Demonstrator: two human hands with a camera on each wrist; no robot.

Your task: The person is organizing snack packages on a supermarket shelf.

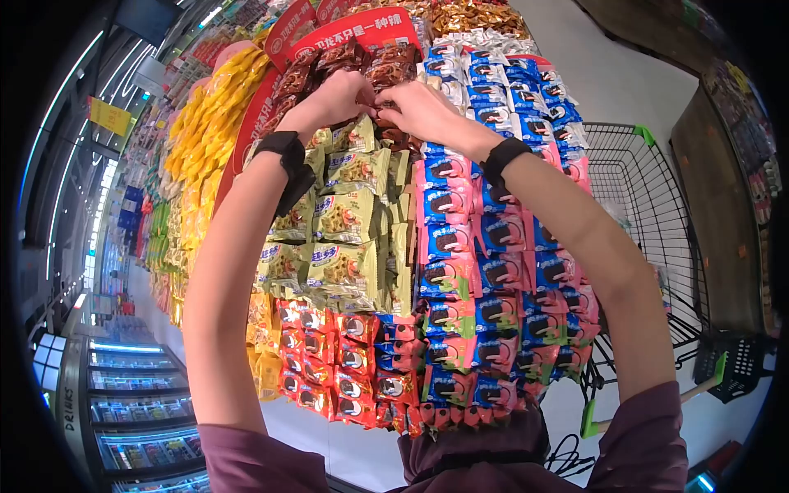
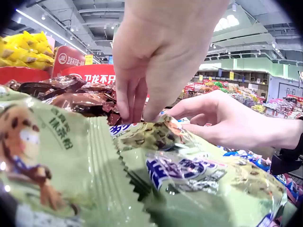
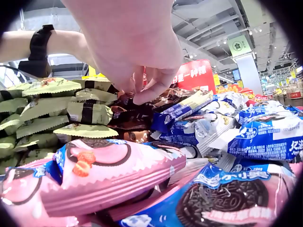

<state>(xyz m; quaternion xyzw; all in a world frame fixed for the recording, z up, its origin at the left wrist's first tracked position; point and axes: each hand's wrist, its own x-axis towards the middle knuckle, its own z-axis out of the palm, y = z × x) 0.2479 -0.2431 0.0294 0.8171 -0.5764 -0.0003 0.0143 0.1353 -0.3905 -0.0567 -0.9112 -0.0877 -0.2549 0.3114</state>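
Note:
In the head view, my left hand (image 1: 341,100) and right hand (image 1: 421,112) meet where green cookie packets (image 1: 343,218) border dark brown snack packets (image 1: 393,64). The left wrist view shows my left fingers and thumb pointing down, pinching the top edge of a green cookie packet (image 2: 158,137). Right beside it, my right hand (image 2: 227,120) has its thumb and forefinger near the packet's corner. Bent right fingers (image 3: 154,85) reach down over the brown packets in the right wrist view; I cannot tell whether they grip anything. Both wrists wear black bands.
Blue and pink Oreo packets (image 1: 448,238) are stacked to the right, red packets (image 1: 316,361) lower down. Yellow bags (image 1: 222,107) hang at the left. Red sign boards (image 1: 353,34) rise behind the brown packets. A wire shopping cart (image 1: 637,181) stands at the right.

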